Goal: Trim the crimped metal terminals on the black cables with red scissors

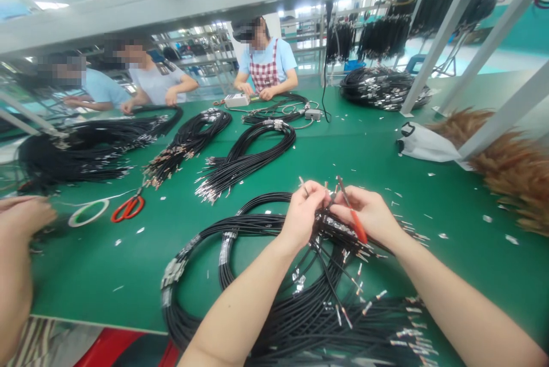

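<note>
Black cables [300, 310] with stripped, silvery ends lie in large loops on the green table, bound in places with clear wrapping. Above their right part, my left hand [306, 210] pinches a thin cable end between thumb and fingers. My right hand [366, 212] is close beside it, fingers closed around a small red-handled tool [358, 227] whose dark tips point up and away. The fingertips of both hands nearly meet, and the exact contact between tool and cable is too small to tell.
More cable bundles [261, 152] lie ahead. Red scissors [128, 208] and a tape roll [88, 212] are at left, near another person's arm [17, 252]. Three people sit across the table. White posts [437, 47] and brown fibres [514, 167] stand at right.
</note>
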The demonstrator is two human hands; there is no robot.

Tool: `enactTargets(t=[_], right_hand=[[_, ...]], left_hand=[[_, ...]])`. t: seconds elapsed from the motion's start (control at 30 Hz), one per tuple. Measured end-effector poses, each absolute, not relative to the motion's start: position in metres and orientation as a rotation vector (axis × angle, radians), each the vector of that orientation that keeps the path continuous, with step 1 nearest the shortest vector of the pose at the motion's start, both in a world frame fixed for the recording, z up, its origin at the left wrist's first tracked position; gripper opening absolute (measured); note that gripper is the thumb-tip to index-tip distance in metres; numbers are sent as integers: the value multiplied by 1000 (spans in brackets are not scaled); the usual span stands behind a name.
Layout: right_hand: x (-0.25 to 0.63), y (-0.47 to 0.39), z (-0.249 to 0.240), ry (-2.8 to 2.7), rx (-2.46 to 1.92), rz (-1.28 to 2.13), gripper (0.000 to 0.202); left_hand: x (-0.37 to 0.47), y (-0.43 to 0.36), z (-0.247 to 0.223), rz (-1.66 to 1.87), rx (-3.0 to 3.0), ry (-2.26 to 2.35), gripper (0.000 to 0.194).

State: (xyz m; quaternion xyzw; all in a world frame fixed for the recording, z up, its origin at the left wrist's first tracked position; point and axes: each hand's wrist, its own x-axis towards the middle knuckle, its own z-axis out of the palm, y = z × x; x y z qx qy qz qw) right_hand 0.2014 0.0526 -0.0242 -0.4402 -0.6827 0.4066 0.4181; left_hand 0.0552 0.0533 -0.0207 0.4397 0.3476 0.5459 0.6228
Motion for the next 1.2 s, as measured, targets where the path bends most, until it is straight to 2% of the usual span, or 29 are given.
enactTargets(t=[0.2,0.43,0.63,0.77,0.9,1.0,1.1,1.2], right_hand=[[205,47,-17,-1849,-1159,1397,31],[208,54,-30,-1831,-1075,1544,37],[210,51,-27,-1687,-630,1745,43],[210,53,-31,-1649,-615,1809,44],[211,50,-24,-1614,-708,1601,37],[213,43,-8,-1536,-902,1117,20],[214,37,2,-1535,-847,740,23],[211,36,1,-1584,-803,783,24]], left_hand=[[46,58,-13,1228,845,756,15],[47,57,-14,1215,856,773,14],[48,56,-15,1224,890,774,13],[48,57,-15,1214,909,759,12],[49,55,-14,1172,934,740,14],[52,54,-17,1039,1001,738,23],[55,52,-23,904,1124,732,25],[60,51,-29,747,1238,716,28]])
